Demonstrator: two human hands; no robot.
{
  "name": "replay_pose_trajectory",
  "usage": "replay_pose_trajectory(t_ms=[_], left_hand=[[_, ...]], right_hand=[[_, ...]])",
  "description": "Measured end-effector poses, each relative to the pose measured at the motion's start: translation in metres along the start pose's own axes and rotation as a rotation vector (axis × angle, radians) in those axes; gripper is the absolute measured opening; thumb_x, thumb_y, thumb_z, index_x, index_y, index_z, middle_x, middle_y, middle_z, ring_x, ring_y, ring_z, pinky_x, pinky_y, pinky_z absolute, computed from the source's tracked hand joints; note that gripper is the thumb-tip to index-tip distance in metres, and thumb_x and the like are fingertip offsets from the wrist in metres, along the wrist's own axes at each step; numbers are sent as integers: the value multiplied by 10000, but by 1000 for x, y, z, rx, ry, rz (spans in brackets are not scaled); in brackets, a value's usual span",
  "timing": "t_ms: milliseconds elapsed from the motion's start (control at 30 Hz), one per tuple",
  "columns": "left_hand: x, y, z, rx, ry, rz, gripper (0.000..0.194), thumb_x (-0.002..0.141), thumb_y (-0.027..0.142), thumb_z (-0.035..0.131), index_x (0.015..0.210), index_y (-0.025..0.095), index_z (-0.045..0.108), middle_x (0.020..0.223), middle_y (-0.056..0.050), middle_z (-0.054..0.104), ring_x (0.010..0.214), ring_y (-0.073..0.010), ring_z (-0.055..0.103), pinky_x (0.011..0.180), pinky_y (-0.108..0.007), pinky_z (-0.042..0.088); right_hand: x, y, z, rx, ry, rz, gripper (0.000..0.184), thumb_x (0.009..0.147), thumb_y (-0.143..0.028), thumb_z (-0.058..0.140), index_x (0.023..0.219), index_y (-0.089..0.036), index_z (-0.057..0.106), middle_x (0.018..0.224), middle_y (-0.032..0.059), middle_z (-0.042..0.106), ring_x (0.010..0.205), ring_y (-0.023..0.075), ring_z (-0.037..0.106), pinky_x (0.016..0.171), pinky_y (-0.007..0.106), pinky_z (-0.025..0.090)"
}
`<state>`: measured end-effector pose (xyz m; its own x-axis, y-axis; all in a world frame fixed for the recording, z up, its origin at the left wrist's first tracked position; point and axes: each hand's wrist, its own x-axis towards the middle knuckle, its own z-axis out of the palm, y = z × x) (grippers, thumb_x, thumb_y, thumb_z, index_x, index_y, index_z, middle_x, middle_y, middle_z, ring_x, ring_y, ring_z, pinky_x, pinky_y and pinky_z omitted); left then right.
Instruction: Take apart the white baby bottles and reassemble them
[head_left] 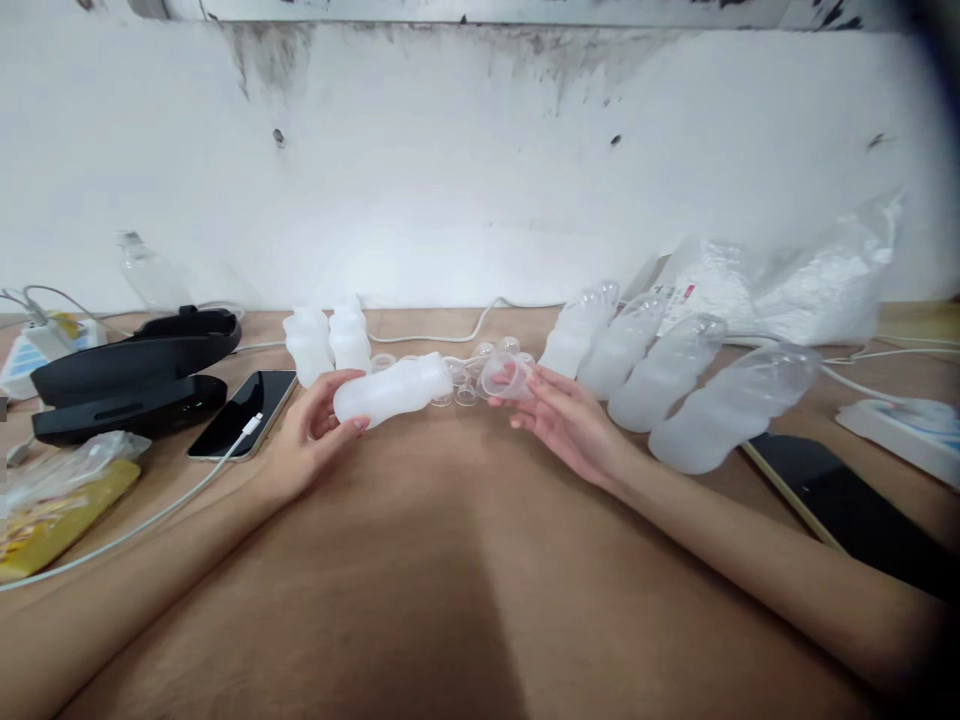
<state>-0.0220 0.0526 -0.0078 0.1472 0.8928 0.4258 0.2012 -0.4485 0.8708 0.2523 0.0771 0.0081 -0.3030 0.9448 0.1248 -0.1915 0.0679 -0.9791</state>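
Observation:
My left hand [319, 430] grips a frosted white plastic bottle [390, 392] by its base end. The bottle lies sideways in the air, its neck pointing right. In the fingers of my right hand [566, 415] is a clear plastic cap [504, 376], its round open end facing me and the bottle's neck. A small gap separates the cap from the neck. Behind them, a group of small clear plastic pieces [466, 390] lies on the table, partly hidden by the bottle and cap. Two uncapped white bottles [349, 338] stand at the left of this group.
Several bottles with clear domed tops [701, 410] stand in a row at right. Beyond them is a white plastic bag [817, 280]. Phones lie at left [240, 415] and right [832, 490]. Further left are a black case [135, 370], a yellow packet [67, 510] and a cable [172, 515].

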Motion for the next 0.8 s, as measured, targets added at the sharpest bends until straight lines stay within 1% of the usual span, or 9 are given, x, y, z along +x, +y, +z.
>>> replay_pose_trajectory(t_ms=[100, 200, 333, 433, 500, 600, 700, 800], left_hand=[[-1, -2, -1, 33, -9, -2, 349, 770, 264, 590, 1094, 190, 484, 1107, -59, 480, 899, -157, 502, 652, -235, 507], [-1, -3, -2, 73, -21, 5, 361, 773, 283, 583, 1104, 192, 473, 1122, -66, 483, 933, -176, 511, 660, -245, 513], [-2, 1, -1, 198, -88, 49, 350, 787, 296, 562, 1108, 194, 467, 1120, -68, 507, 982, -197, 518, 752, -301, 510], [-4, 5, -1, 295, -114, 77, 341, 792, 308, 551, 1100, 185, 470, 1083, -68, 530, 965, -202, 534, 789, -337, 500], [-5, 7, 0, 357, -133, 88, 352, 792, 317, 547, 1109, 187, 467, 1071, -67, 543, 960, -213, 540, 784, -350, 500], [-6, 8, 0, 449, -186, 125, 377, 783, 315, 558, 1131, 204, 463, 1103, -65, 549, 1016, -242, 522, 787, -359, 500], [-6, 10, -1, 481, -224, 154, 385, 785, 299, 557, 1145, 216, 450, 1151, -61, 531, 1051, -242, 508, 794, -344, 497], [-6, 13, -1, 515, -259, 175, 386, 784, 298, 553, 1143, 213, 439, 1155, -65, 530, 1039, -236, 519, 794, -341, 493]], right_hand=[[-1, 7, -2, 65, 35, 42, 208, 791, -341, 564, 965, -228, 582, 1108, 43, 592, 871, 146, 611, 596, 221, 483], [-2, 8, -3, 72, 32, 23, 231, 785, -346, 571, 990, -240, 575, 1105, 42, 594, 869, 152, 608, 592, 229, 483], [-3, 6, -1, 89, 2, -4, 237, 773, -338, 582, 991, -250, 550, 1058, 38, 598, 841, 147, 605, 582, 234, 479], [-6, 7, 1, -1, -16, -51, 296, 733, -320, 623, 1006, -261, 528, 1076, 39, 574, 863, 164, 595, 597, 262, 496], [-8, 9, 2, -125, -23, -119, 331, 692, -295, 664, 995, -259, 533, 1107, 38, 551, 853, 166, 591, 613, 276, 508], [-12, 11, 4, -297, -56, -194, 338, 670, -265, 688, 981, -261, 557, 1122, 29, 545, 798, 147, 590, 660, 294, 517], [-15, 11, 7, -333, -89, -195, 363, 679, -241, 683, 1019, -286, 564, 1141, 12, 556, 822, 145, 597, 726, 307, 520], [-16, 9, 10, -322, -66, -157, 389, 674, -228, 685, 1041, -290, 574, 1157, 3, 568, 823, 142, 613, 767, 322, 524]])
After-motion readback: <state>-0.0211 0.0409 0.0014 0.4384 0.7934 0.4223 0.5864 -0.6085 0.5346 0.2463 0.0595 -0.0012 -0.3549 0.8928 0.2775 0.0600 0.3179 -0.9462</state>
